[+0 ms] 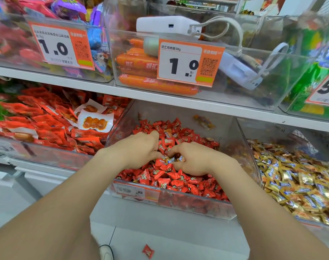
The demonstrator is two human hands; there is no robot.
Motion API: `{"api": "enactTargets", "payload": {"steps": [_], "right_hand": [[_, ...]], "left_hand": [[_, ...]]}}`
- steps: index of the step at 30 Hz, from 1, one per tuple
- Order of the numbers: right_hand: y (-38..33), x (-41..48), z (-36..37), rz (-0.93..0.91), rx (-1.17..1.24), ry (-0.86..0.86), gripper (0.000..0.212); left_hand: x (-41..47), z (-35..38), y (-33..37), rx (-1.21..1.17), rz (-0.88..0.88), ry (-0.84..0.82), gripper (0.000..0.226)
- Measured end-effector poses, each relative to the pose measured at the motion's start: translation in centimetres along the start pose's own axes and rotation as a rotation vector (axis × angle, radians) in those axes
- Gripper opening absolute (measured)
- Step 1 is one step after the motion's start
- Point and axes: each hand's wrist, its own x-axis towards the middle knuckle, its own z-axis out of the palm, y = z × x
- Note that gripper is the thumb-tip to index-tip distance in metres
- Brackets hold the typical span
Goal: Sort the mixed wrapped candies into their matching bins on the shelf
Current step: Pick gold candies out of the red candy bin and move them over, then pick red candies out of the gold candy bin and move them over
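1. Work area: both hands are inside the clear plastic middle bin (pixel 229 132) on the lower shelf. It is filled with small red wrapped candies (pixel 165 182).
2. Task item: a few gold and blue wrapped stray candies (pixel 170 159) lie on top of the red pile near the bin's centre, directly between the two hands.
3. Hand state:
   - The right hand (pixel 191 160) has its fingers curled, and the fingertips pinch the strays from the right.
   - The left hand (pixel 141 150) has its fingers curled down into the pile, against the strays' left side. Whether it actually grips one cannot be told.
4. Destination (judged): the clear plastic right bin (pixel 269 132), just beside the middle bin, holds gold wrapped candies (pixel 295 177) of matching appearance.
5. Procedure for this step:
   - Grip each stray by the wrapper body, not by the twisted ends, which are likely to slip.
   - Before lifting, confirm that no red candy is caught between the fingers.
   - Use the left hand to hold back the surrounding red pile while the right hand draws the strays out.
   - Carry the strays over the dividing wall and release them low over the gold pile.
6. Remaining work: one orange-brown wrapped piece (pixel 204 121) lies apart at the far side of the middle bin and appears not to match the red stock. Check it next.
7. Caution: one fallen red candy (pixel 148 251) lies on the white floor, near. Keep lifts slow and fingers closed to avoid further spills
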Motion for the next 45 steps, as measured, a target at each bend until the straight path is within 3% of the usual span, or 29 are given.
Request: {"api": "enactTargets", "payload": {"steps": [3, 7, 11, 13, 18, 23, 26, 30, 33, 36, 38, 40, 41, 45], "right_hand": [[-0.3, 0.4, 0.3, 0.012, -0.010, 0.039, 0.039], [-0.4, 1.0, 0.4, 0.031, -0.030, -0.011, 0.052], [0.1, 1.0, 0.6, 0.020, 0.031, 0.089, 0.028], [0.5, 0.6, 0.5, 0.035, 0.104, 0.154, 0.026], [1.1, -1.3, -1.0, 0.078, 0.390, 0.272, 0.022], [1.1, -2.8, -1.3, 0.131, 0.377, 0.395, 0.037], [0.7, -3.4, -1.2, 0.126, 0.370, 0.482, 0.039], [0.2, -6.0, -1.3, 0.028, 0.429, 0.540, 0.043], [0.7, -9.7, -2.1, 0.028, 0.790, 0.499, 0.042], [3.5, -13.6, -3.1, 0.166, 1.047, 0.536, 0.037], [7.1, -15.4, -3.0, 0.323, 0.919, 0.717, 0.038], [11.6, -16.5, -2.2, 0.518, 0.566, 0.889, 0.031], [13.6, -16.9, -1.7, 0.582, 0.430, 0.895, 0.026], [19.4, -18.2, 0.8, 0.505, 0.100, 0.504, 0.059]], "left_hand": [[0.4, 0.4, 0.0, -0.025, 0.065, -0.048, 0.013], [0.7, 0.8, -0.4, 0.073, 0.045, -0.172, 0.038], [0.8, 0.7, -0.3, 0.108, 0.009, -0.286, 0.053], [0.9, 0.6, -0.1, 0.124, 0.020, -0.301, 0.053], [1.4, 0.9, 0.4, 0.181, 0.012, -0.223, 0.035], [0.9, 0.6, 0.7, 0.145, 0.001, -0.145, 0.003], [-0.3, -0.4, 0.6, -0.047, 0.022, 0.040, 0.024], [-2.7, -0.9, 1.7, -0.248, 0.037, 0.246, 0.016], [-4.0, -0.2, 3.6, -0.391, 0.060, 0.323, 0.018], [-4.4, 1.0, 6.3, -0.550, 0.114, 0.325, 0.019], [-4.6, 1.6, 8.6, -0.639, 0.142, 0.286, 0.022], [-4.6, 1.8, 11.5, -0.684, 0.169, 0.240, 0.020], [-4.4, 2.0, 13.1, -0.696, 0.191, 0.221, 0.018], [-3.4, 2.9, 20.6, -0.595, 0.365, 0.231, 0.018]]}}
